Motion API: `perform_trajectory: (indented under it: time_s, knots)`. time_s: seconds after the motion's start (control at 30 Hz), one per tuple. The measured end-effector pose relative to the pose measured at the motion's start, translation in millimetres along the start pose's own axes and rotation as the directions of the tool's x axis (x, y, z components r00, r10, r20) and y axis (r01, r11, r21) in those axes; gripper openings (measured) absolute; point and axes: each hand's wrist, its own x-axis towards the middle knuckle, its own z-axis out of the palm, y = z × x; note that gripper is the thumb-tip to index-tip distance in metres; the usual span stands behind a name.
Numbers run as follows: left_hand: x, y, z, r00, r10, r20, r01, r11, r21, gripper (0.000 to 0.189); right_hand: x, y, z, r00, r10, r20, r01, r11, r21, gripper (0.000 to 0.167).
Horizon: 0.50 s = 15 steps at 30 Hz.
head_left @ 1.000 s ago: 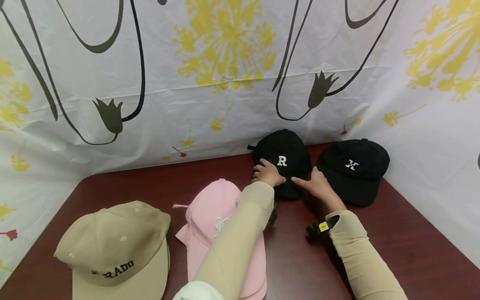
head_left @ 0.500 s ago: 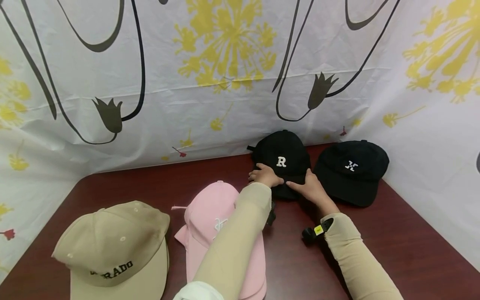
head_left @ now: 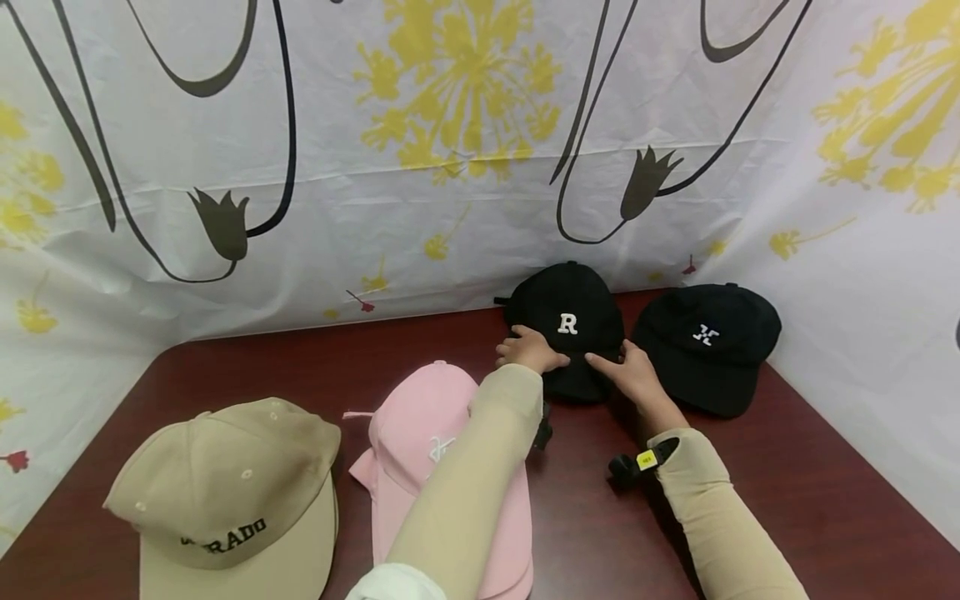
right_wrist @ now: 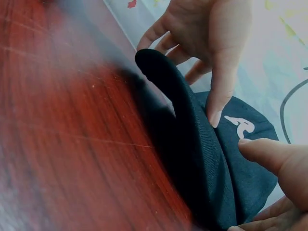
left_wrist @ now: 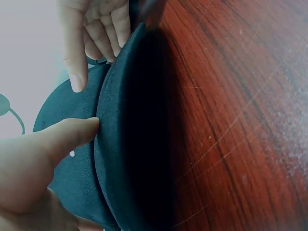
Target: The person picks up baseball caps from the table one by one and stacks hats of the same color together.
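Observation:
A black cap with a white letter R stands at the back of the table, its brim toward me. My left hand holds its left side, with the thumb pressed at the seam between crown and brim and the fingers down the side. On the other side my right hand holds the cap's right edge; its thumb lies over the front near the letter, fingers along the brim's side. The two thumbs point toward each other. Dark shadow fills the underside of the brim in both wrist views.
Right of it sits another black cap with a white emblem. A pink cap lies partly under my left forearm, and a beige cap stands at the front left. Patterned white cloth bounds the reddish-brown table.
My right hand moved slightly left along the cap, then back right. The left hand stays at the cap's left side. The cap has hardly moved.

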Motion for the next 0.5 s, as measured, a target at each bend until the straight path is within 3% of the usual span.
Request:
perform_trajectory:
  time_s: [0.23, 0.5]
  knots:
    - [-0.6, 1.9, -1.4, 1.0, -0.002, -0.028, 0.003, 0.999, 0.035, 0.101, -1.5, -0.4, -2.5, 0.999, 0.038, -0.004, -0.037, 0.995, 0.095, 0.086]
    - [-3.3, 0.3, -1.3, 0.997, 0.047, -0.062, -0.052, 0.995, -0.09, 0.104, -2.4, 0.1, -6.4, 0.996, 0.074, -0.042, -0.062, 0.971, 0.231, 0.089]
